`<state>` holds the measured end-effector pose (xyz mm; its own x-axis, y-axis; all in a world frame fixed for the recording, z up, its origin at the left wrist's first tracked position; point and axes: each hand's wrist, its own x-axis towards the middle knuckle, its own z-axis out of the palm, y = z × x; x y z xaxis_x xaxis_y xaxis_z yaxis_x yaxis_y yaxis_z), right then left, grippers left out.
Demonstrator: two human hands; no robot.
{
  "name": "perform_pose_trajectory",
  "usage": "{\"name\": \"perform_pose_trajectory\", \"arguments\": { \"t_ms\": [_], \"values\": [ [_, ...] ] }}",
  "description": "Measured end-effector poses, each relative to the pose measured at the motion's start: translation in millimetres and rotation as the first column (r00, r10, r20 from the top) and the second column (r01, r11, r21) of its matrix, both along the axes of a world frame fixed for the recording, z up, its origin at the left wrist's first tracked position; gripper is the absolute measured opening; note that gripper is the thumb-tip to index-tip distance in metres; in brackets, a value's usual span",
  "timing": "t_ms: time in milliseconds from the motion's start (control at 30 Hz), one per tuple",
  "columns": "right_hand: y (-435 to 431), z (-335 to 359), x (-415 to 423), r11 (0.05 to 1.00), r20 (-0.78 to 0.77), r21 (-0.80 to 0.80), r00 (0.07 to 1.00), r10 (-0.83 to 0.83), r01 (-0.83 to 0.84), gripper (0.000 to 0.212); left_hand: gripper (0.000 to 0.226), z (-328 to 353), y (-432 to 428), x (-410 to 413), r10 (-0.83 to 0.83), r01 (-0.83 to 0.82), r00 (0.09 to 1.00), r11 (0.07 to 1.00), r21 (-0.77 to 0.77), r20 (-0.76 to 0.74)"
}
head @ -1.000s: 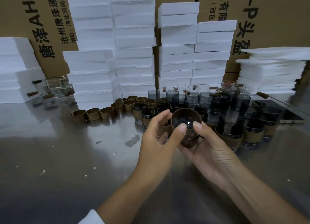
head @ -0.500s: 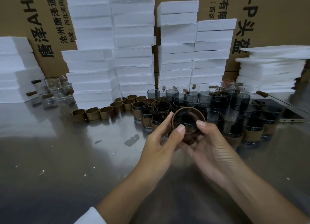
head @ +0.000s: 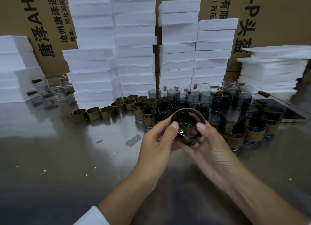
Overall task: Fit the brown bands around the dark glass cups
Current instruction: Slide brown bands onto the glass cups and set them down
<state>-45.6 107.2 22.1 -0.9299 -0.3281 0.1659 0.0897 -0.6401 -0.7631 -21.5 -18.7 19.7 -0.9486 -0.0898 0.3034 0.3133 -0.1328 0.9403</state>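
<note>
Both hands grip one dark glass cup [head: 186, 129] at frame centre. The left hand [head: 158, 140] and right hand [head: 207, 149] curl beneath it, thumbs pressing the near edge of the brown band [head: 187, 109] round it. Versus 1.0 s ago, the thumbs sit wider apart and the cup has barely shifted. The cup lies between the palms, above the bench [head: 67, 157].

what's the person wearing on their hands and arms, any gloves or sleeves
No gloves, rings or watch on the left hand or right hand; nails short and unpainted. A white sleeve ends partway up the left forearm. The right forearm is unsleeved as far as the frame shows.
</note>
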Motion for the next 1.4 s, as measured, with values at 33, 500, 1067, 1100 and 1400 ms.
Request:
{"name": "perform_pose_trajectory", "arguments": {
  "t_ms": [33,500,1067,1100,1400],
  "values": [
    [0,0,0,1.000,0.001,0.007,1.000,-0.007,0.007,0.048,0.031,0,0,0,0.001,-0.001,1.000,1.000,0.010,0.002],
    [1,1,0,0.997,0.004,0.055,0.999,-0.047,0.047,0.028,0.027,0,0,-1,0.000,-0.002,1.000,0.997,0.071,0.020],
    [0,6,6,0.995,0.082,0.099,0.997,-0.001,-0.007,0.038,0.065,-3,-16,-10,-0.303,0.232,0.928,0.926,0.298,0.217],
    [0,6,6,0.994,0.080,0.111,0.997,-0.002,-0.007,0.040,0.072,-4,-16,-11,-0.301,0.231,0.929,0.927,0.296,0.214],
    [0,9,7,0.988,0.098,0.153,0.995,-0.025,0.010,0.047,0.092,-8,-26,-15,-0.324,0.276,0.930,0.927,0.254,0.172]
  ]
}}
